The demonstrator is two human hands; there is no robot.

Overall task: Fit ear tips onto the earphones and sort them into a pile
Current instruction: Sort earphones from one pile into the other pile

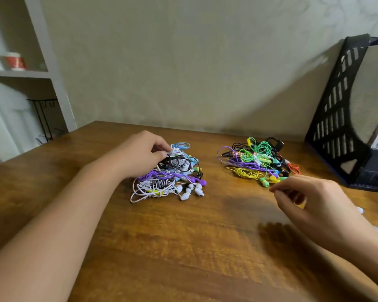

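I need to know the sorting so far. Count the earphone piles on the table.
2. One pile lies left of centre, with the left hand pinching a cable on it. The other pile lies to the right, beside the black file holder.

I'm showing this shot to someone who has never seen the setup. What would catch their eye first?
Two bright tangles of earphones on the wooden table: a white, purple and black pile at centre and a green, yellow and purple pile to its right. The left hand pinches cords atop the centre pile, while the right hand hovers near the other.
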